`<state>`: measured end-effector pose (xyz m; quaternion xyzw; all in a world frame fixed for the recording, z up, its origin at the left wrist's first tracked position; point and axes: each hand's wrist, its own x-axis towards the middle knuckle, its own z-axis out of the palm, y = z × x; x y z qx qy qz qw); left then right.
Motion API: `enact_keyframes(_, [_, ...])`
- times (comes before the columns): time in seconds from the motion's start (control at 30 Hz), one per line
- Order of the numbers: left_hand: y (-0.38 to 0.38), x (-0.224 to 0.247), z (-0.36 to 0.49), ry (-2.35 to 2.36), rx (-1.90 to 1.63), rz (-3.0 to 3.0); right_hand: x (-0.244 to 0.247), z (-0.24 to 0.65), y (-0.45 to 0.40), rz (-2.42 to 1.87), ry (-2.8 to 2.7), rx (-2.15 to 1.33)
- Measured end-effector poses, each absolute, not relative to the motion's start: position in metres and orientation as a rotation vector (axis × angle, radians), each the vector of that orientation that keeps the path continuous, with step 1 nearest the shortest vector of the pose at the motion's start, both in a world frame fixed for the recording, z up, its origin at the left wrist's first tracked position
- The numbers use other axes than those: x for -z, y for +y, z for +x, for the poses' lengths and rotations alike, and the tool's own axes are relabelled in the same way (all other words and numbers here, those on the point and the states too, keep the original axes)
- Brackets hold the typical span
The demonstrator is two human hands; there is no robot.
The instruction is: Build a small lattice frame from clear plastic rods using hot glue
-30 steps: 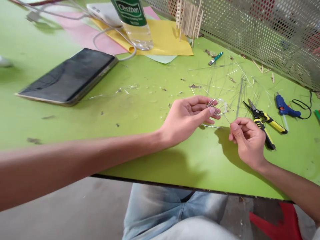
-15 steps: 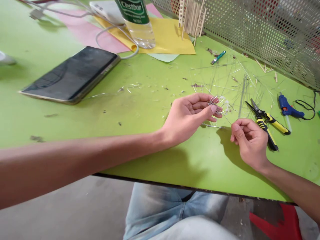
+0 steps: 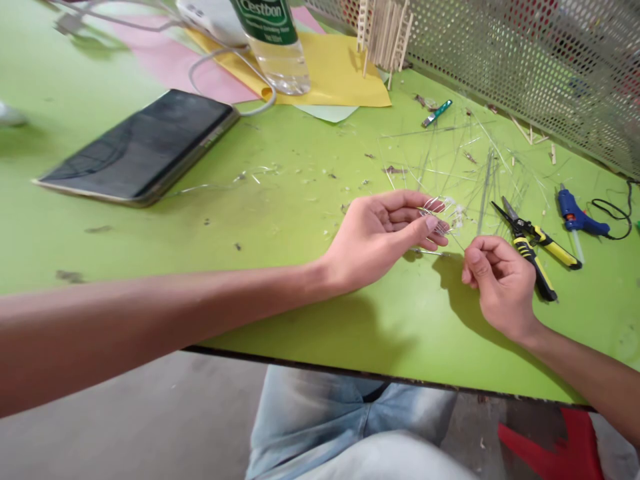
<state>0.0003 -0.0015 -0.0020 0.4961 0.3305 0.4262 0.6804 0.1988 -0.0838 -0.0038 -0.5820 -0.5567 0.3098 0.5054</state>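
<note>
Right of frame centre, my left grip (image 3: 383, 230) pinches the looped wire piece (image 3: 459, 213), my right grip (image 3: 503, 283) a thin wire (image 3: 457, 240) leading to it, so a hard tug could warp both.

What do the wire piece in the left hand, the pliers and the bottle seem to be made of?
Wire piece: probably metal, thin, bright and silvery; its whitish blobs are unclear.
Pliers: blades dark, probably metal; yellow and black grips likely plastic or rubber.
Bottle: probably plastic, clear and glossy, transparent below the green label.
</note>
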Motion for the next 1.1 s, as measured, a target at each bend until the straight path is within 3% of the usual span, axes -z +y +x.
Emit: enact_keyframes(1.1, [-0.006,-0.007,-0.001,0.733,-0.782,1.121,0.014,0.203,-0.082,-1.202,-1.302,-0.771])
